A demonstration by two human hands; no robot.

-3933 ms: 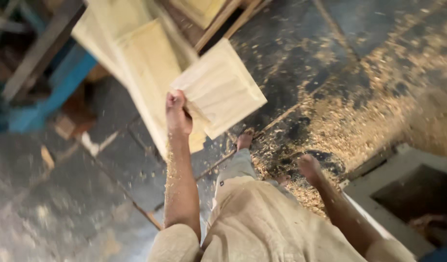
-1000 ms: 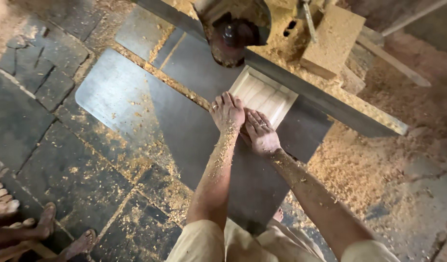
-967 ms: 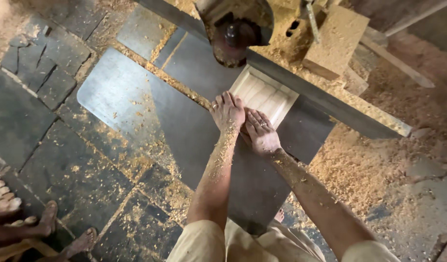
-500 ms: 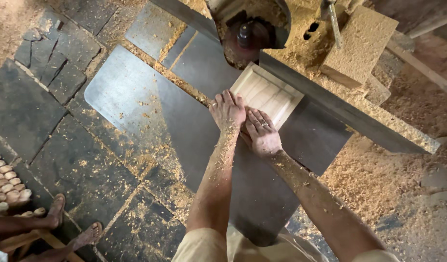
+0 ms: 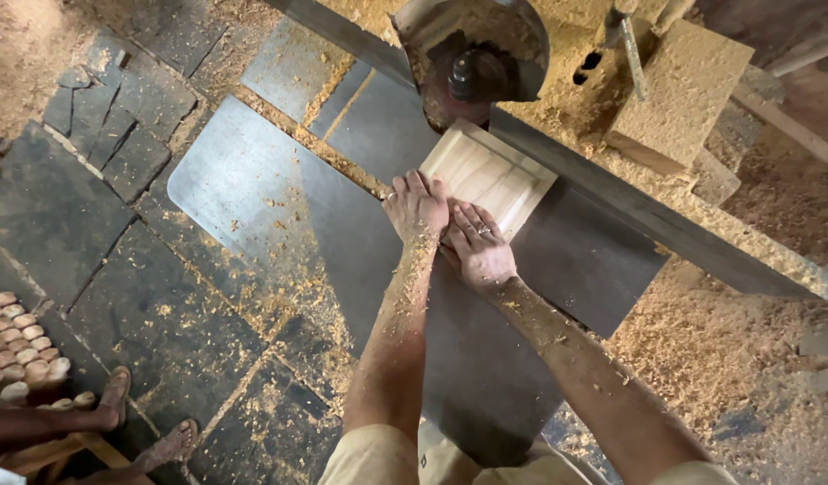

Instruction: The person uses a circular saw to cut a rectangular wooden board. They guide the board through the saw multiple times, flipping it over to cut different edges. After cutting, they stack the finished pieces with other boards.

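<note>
A pale square wooden panel (image 5: 499, 171) with a raised rim lies flat on a dark metal machine table (image 5: 279, 216). Its far corner sits under the round cutter head (image 5: 472, 63) of the machine. My left hand (image 5: 417, 207) presses flat on the panel's near left edge, fingers together. My right hand (image 5: 477, 247) lies beside it on the near corner of the panel, fingers spread, a ring on one finger. Both forearms are dusted with sawdust.
A long metal fence (image 5: 665, 224) runs diagonally behind the panel. Sawdust heaps (image 5: 701, 350) cover the right side, and a dusty block (image 5: 679, 90) sits at top right. At bottom left are another person's bare feet (image 5: 118, 395) and several small wooden pieces (image 5: 19, 346).
Earlier I carried the panel by one hand across the floor. Over the last second both hands stay pressed on it at the cutter; only the view has shifted slightly.
</note>
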